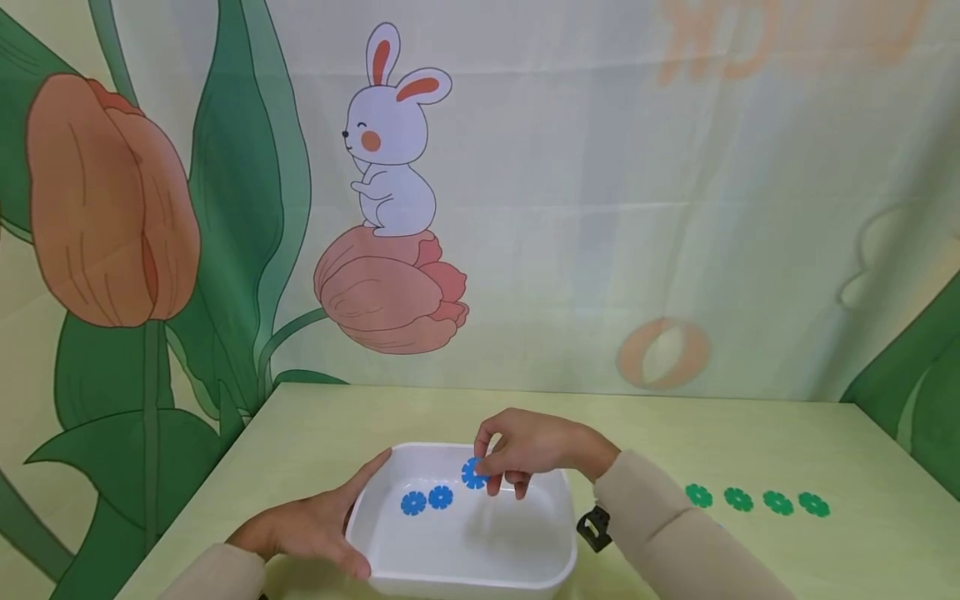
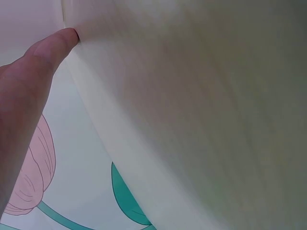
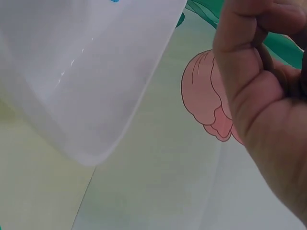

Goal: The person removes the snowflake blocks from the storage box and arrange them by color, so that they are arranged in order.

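Observation:
In the head view, my right hand (image 1: 528, 450) pinches a blue snowflake disc (image 1: 472, 473) between thumb and index finger, over the back part of a white plastic basin (image 1: 465, 582). Two more blue snowflake discs (image 1: 427, 500) lie side by side on the basin's floor, left of the held one. Along the basin's left side rests my left hand (image 1: 318, 525), fingers stretched toward the back corner and thumb at the front corner. The left wrist view has one straight finger (image 2: 45, 55) against the outer wall. In the right wrist view, the right hand (image 3: 268, 91) shows without its disc.
Several green snowflake discs (image 1: 738, 499) lie in a row on the table (image 1: 637, 433), right of the basin and beyond the right sleeve (image 1: 667, 525). A black device (image 1: 595, 529) sits at the right wrist. Behind the table hangs a cloth (image 1: 540, 208) printed with a rabbit and tulips.

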The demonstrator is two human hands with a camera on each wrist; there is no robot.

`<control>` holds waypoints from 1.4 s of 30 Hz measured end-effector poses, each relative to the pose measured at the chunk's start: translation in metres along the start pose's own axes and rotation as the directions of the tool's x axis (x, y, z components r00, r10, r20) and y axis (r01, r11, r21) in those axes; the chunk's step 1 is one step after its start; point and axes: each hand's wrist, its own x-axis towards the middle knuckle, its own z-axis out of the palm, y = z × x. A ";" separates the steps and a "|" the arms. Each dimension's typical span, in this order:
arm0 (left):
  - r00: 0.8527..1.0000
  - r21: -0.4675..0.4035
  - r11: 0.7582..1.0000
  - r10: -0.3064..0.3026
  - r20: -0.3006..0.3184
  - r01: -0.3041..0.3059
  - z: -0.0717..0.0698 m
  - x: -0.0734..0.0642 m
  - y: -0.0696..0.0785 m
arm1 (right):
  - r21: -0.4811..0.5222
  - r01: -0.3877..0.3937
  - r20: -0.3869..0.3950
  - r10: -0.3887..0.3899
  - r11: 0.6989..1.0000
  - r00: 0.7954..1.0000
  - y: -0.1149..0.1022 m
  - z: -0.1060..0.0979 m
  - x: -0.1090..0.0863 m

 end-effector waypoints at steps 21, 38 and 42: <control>1.000 0.005 1.000 0.013 0.008 -0.013 0.001 -0.002 0.001 | 0.034 -0.019 -0.069 0.022 0.999 0.997 0.025 -0.029 -0.039; 1.000 0.003 1.000 0.026 0.011 -0.026 0.000 0.000 -0.001 | 0.041 0.000 -0.102 0.004 0.999 0.995 0.040 -0.044 -0.064; 0.999 -0.011 0.999 0.030 0.017 -0.030 0.001 0.001 0.000 | 0.055 0.011 -0.107 -0.005 0.998 0.994 0.045 -0.045 -0.070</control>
